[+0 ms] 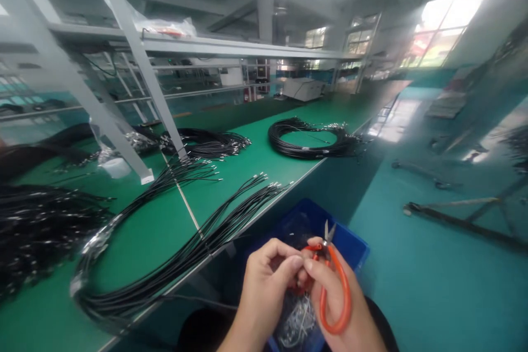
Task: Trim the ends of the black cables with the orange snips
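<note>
My right hand (pixel 358 313) is wrapped round orange-handled scissors (pixel 345 291), their short blades pointing up and slightly apart. My left hand (pixel 264 280) is closed in a pinch, its thumb and forefinger meeting the right hand's fingertips. Whatever lies between these fingertips is too small and hidden to make out. Both hands are above a blue bin (pixel 361 247), in which a heap of pale, thin scraps (pixel 297 322) shows below them. A thin cable (pixel 202 301) runs from the bench edge towards my left wrist and disappears behind it.
On the green bench (pixel 247 162) lies a curved bundle of black cables (pixel 165 280) with metal tips. Further off are a coiled bundle (pixel 284 140) and another coil (pixel 206 143). Dark cables (pixel 41 236) pile up at left. A white shelf post (pixel 136 60) stands on the bench.
</note>
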A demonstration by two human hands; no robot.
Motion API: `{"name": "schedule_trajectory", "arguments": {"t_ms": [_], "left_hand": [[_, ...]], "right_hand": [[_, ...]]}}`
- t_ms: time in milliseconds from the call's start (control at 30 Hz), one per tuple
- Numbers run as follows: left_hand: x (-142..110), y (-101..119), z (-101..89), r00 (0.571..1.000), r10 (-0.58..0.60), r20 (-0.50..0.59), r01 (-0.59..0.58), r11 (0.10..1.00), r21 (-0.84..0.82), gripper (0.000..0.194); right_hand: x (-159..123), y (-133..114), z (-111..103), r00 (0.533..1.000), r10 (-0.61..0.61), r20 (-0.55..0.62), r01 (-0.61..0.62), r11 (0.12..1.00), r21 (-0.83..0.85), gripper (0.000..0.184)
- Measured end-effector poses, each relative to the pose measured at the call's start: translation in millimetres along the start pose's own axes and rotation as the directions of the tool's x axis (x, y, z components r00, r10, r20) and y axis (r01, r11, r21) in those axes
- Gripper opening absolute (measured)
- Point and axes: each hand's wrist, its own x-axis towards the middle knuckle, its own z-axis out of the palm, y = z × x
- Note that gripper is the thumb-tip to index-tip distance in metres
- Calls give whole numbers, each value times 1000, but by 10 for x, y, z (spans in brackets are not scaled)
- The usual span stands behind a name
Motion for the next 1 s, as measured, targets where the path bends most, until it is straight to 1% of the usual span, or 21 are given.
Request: {"name": "schedule_trajectory", "arguments": {"t_ms": [100,167,233,333,400,467,500,533,567,633,667,700,733,767,800,833,900,933,1000], "left_hand": [[2,31,-38,996,-17,90,27,994,-107,16],[0,41,-40,994,-12,107,29,987,-158,15],[1,40,-26,994,-1,109,20,985,-173,14],[15,28,-24,994,-6,105,20,991,-136,15],[26,20,-59,994,-11,107,21,995,-97,16],[24,22,-110,998,17,64,-18,1000,18,12],[17,29,-132,998,66,24,-68,990,126,9],[7,41,-147,990,139,-4,-133,955,265,8],[-5,56,-154,974,228,-9,-204,886,415,13],[-29,90,-150,923,381,47,-314,678,665,21],[-40,105,-143,902,422,94,-347,577,740,22],[-48,116,-136,889,442,122,-359,506,784,24],[-55,123,-131,884,452,118,-351,478,805,24],[-61,125,-128,888,450,90,-331,490,806,23],[-67,122,-127,902,427,57,-305,540,785,20],[-72,114,-126,925,378,26,-273,615,740,17],[-80,84,-124,971,239,2,-195,786,586,10],[-80,63,-122,985,172,15,-157,855,494,7],[-70,16,-125,997,78,27,-83,944,320,7]], "right_hand": [[4,-3,-25,999,16,52,-18,999,40,22],[4,-13,-24,996,31,89,-36,998,59,18],[1,-28,-10,994,34,103,-41,997,65,16],[3,-46,6,994,53,90,-62,994,95,16],[12,-49,0,993,71,89,-82,988,132,16],[23,-48,-11,993,88,76,-98,983,154,16],[28,-46,-16,994,92,61,-100,983,155,16],[33,-44,-19,994,94,47,-100,983,153,16],[38,-42,-19,995,96,40,-101,983,151,16],[48,-35,-13,995,90,48,-96,984,151,17],[52,-32,-9,995,85,59,-93,984,151,17],[55,-28,-4,995,80,64,-89,985,148,17],[56,-26,1,995,77,63,-85,986,141,17],[55,-24,6,996,74,58,-81,988,128,16],[52,-23,10,996,71,52,-77,990,115,15],[48,-24,15,996,71,48,-76,991,107,14],[37,-27,24,996,72,53,-77,991,108,12],[32,-30,27,995,73,64,-79,991,110,12],[26,-39,33,995,60,75,-67,994,90,12]]}}
